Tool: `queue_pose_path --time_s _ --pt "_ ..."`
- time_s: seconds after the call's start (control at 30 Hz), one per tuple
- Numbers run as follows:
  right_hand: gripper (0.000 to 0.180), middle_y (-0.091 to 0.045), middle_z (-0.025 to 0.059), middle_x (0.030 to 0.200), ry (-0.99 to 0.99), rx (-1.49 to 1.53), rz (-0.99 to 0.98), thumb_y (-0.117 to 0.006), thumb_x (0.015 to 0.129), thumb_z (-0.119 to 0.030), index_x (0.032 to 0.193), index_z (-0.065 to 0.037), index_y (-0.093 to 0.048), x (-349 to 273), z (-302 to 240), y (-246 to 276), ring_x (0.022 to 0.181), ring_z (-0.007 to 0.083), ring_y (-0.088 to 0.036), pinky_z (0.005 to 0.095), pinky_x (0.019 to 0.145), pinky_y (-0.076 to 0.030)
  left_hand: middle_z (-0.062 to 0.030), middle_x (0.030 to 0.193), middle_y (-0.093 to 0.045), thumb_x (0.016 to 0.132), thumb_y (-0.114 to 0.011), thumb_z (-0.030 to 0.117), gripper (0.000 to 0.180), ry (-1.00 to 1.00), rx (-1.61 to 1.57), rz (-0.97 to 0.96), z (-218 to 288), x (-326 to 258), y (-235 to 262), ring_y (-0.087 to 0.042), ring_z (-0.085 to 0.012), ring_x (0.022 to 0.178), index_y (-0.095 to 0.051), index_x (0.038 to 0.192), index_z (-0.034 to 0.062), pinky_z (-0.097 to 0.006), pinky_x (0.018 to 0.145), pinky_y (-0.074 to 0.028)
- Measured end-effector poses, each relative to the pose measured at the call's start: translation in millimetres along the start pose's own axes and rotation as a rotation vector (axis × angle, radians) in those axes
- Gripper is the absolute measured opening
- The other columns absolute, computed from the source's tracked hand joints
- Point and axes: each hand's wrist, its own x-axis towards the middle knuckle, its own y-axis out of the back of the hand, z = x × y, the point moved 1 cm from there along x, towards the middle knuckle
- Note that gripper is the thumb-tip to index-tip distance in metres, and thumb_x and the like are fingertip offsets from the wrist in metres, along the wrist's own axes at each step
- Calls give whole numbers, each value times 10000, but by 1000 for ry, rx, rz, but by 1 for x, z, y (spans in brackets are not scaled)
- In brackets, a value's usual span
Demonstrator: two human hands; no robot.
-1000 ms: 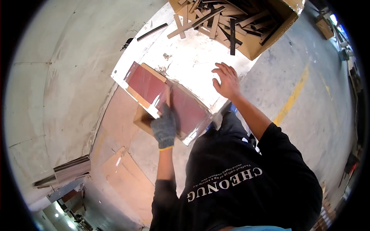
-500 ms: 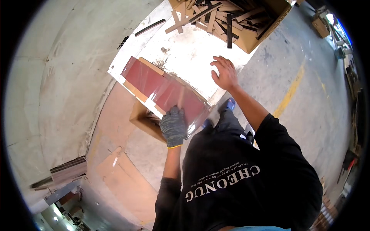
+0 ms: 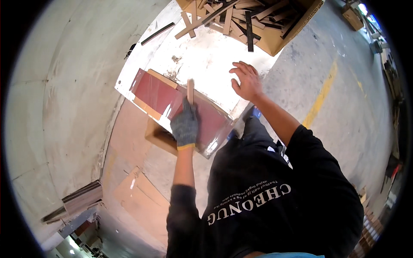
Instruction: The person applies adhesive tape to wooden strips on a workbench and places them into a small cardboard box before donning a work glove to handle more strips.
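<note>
My left hand [image 3: 185,124], in a grey knitted glove with a yellow cuff, is closed on a light wooden strip [image 3: 190,89] that sticks out past its fingers, slightly blurred. Beneath this hand lies a dark red panel [image 3: 152,91] with glossy clear film over it and tan cardboard-coloured edges. It rests slantwise on a white table [image 3: 211,64]. My bare right hand [image 3: 248,81] hovers by the table's right side, fingers apart and slightly curled, with nothing in it.
A cardboard box [image 3: 297,32] at the far end holds many black and tan strips. A dark strip [image 3: 158,33] lies alone on the table's left. Below the table's near side stands another cardboard box [image 3: 157,136]. Stacked boards [image 3: 84,198] lie at lower left.
My left hand has moved forward and slightly left over the red panel, and a wooden strip now stands out clearly from its fingers. My right hand has kept nearly the same place and pose.
</note>
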Motion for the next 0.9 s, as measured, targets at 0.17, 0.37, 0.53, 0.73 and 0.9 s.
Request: queue_pose_path --time_s 0.17,0.37,0.53,0.73,0.9 --pt "224 -551 68 1158 -22 3 15 -586 733 -129 957 -124 -584 -4 8 1 1145 260 -479 402 975 -360 -142 538 -567 912 -490 356 443 147 -81 -184 -14 -107 -4 -559 -304 449 -471 1283 116 -403 436 -435" --pt "224 -560 68 1153 5 11 8 -592 728 -133 951 -127 -589 0 3 -8 1143 263 -481 401 974 -355 -128 497 -539 917 -485 296 350 -35 198 2 -2 -23 1 -552 -268 425 -551 1173 66 -400 435 -439" --pt "261 -554 66 1170 18 -32 9 -598 730 -133 990 -124 -595 -5 7 -7 1142 268 -483 394 978 -349 -206 878 -642 923 -442 382 428 432 -159 144 -63 -28 21 -631 -358 782 -519 1247 113 -437 655 -481" --pt "268 -551 77 1175 66 -39 11 -598 727 -128 994 -116 -592 -5 8 -11 1137 282 -484 399 978 -352 -223 1104 -583 894 -495 392 471 785 -58 45 -121 -85 28 -589 -358 962 -506 1260 96 -430 804 -460" --pt "262 -565 101 1143 49 28 27 -604 709 -119 970 -114 -597 -6 15 -12 1124 297 -488 423 959 -373 -227 1133 -559 882 -532 341 440 510 -222 277 -97 -57 22 -528 -369 1059 -548 1206 44 -423 915 -410"
